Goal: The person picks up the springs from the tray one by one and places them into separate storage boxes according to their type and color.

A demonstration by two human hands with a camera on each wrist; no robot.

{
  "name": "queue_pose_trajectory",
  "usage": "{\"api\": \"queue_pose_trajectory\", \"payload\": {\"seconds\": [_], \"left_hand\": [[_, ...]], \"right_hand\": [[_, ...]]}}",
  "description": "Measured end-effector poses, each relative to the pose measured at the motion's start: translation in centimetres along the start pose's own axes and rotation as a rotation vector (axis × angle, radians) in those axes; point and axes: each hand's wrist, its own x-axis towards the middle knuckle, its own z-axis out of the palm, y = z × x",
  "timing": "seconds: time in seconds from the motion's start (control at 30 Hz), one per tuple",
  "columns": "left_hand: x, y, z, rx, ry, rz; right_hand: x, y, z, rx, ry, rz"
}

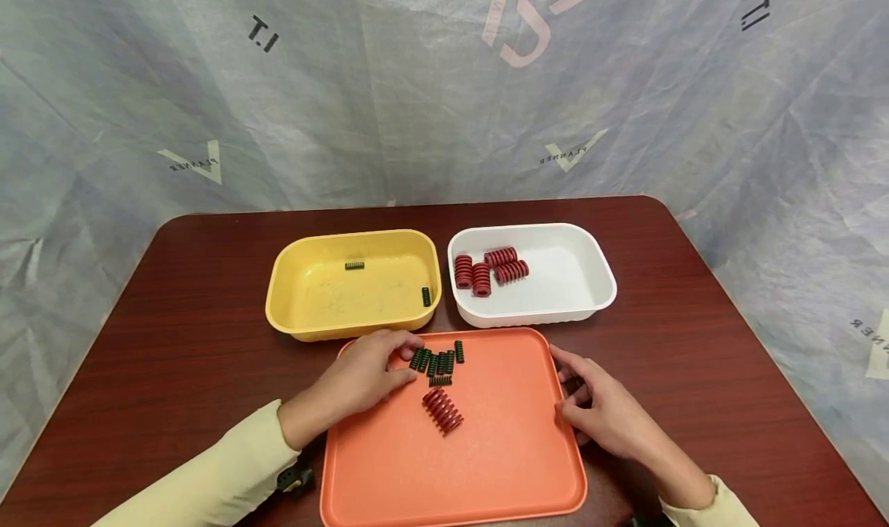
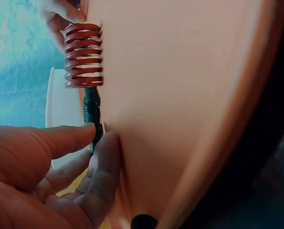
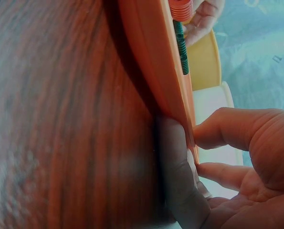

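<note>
An orange tray (image 1: 507, 450) lies on the table. On it, several small dark green springs (image 1: 441, 363) sit grouped near the far left edge, with one larger red spring (image 1: 442, 411) nearer me. My left hand (image 1: 364, 369) is at the left end of the green group, thumb and fingers around the end spring (image 2: 98, 136). My right hand (image 1: 604, 407) holds the tray's right rim, its thumb on the edge and fingers along the outer side. In the right wrist view, the tray rim (image 3: 156, 62) runs between thumb (image 3: 213, 131) and fingers.
Beyond the tray stand a yellow bin (image 1: 333, 330) with two green springs inside, and a white bin (image 1: 569, 311) with several red springs at its left side. The dark wooden table (image 1: 187, 326) meets a hanging printed sheet (image 1: 312, 126) behind.
</note>
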Motion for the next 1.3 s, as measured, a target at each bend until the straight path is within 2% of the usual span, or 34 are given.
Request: {"api": "queue_pose_trajectory", "payload": {"seconds": [0.13,0.2,0.3,0.43,0.47,0.57,0.7,0.9,1.07,1.3], "left_hand": [[0.0,0.0,0.2,-0.006,0.012,0.005],[0.0,-0.1,0.1,-0.039,-0.001,-0.008],[-0.1,-0.4,-0.3,-0.234,-0.073,-0.052],[-0.1,-0.9,-0.8,-0.585,-0.187,-0.13],[0.0,-1.0,-0.8,-0.647,-0.206,-0.146],[-0.1,-1.3,-1.1,-0.806,-0.261,-0.168],[-0.3,-1.6,-1.3,-0.937,-0.304,-0.182],[-0.4,-1.5,-1.7,-1.05,-0.343,-0.205],[-0.4,-1.4,-2.4,-1.083,-0.359,-0.193],[0.0,-1.3,-4.3,-1.098,-0.385,-0.142]], "right_hand": [[0.0,0.0,0.0,0.008,-0.001,-0.001],[0.0,0.0,0.0,0.013,-0.003,-0.003],[0.0,0.0,-0.1,0.018,-0.008,-0.008],[0.0,0.0,-0.1,0.02,-0.016,-0.022],[0.0,0.0,-0.1,0.021,-0.018,-0.024],[0.0,0.0,-0.1,0.022,-0.018,-0.021],[0.0,0.0,-0.1,0.02,-0.02,-0.017],[0.0,0.0,-0.1,0.018,-0.025,-0.017],[0.0,0.1,-0.1,0.019,-0.024,-0.016],[0.0,0.1,-0.1,0.024,-0.024,-0.023]]}}
